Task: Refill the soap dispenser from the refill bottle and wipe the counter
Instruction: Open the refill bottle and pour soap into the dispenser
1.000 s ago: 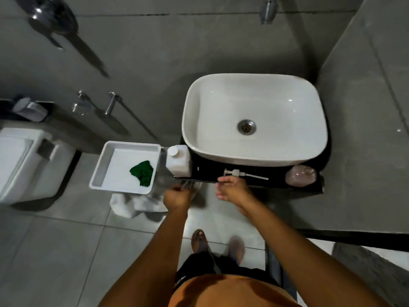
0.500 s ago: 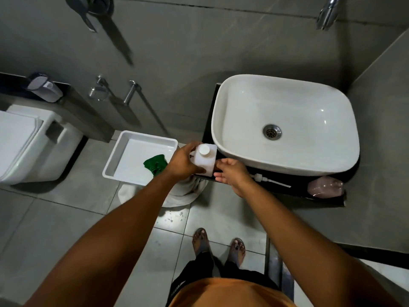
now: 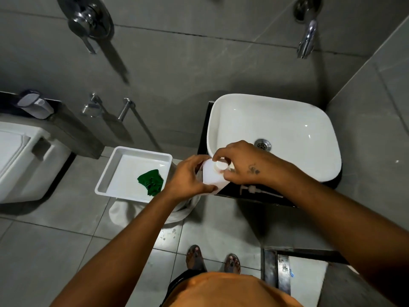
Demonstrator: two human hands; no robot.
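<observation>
A white refill bottle (image 3: 212,176) is held above the left front corner of the black counter (image 3: 232,191). My left hand (image 3: 188,178) grips its body from the left. The fingers of my right hand (image 3: 239,162) are closed around its white cap (image 3: 221,166). A white pump head (image 3: 254,189) with its long tube lies loose on the counter just right of the bottle. The soap dispenser body is hidden behind my right forearm. A green cloth (image 3: 151,181) lies in a white tray (image 3: 106,185) to the left.
A white basin (image 3: 287,120) fills most of the counter, with a wall tap (image 3: 306,38) above it. The tray rests on a white stool beside a toilet (image 3: 24,160). My sandalled feet (image 3: 212,260) stand on wet grey floor tiles.
My left hand took the refill bottle off the counter and lifted it. My right hand left the pump head and moved onto the bottle's cap. The view shifted left.
</observation>
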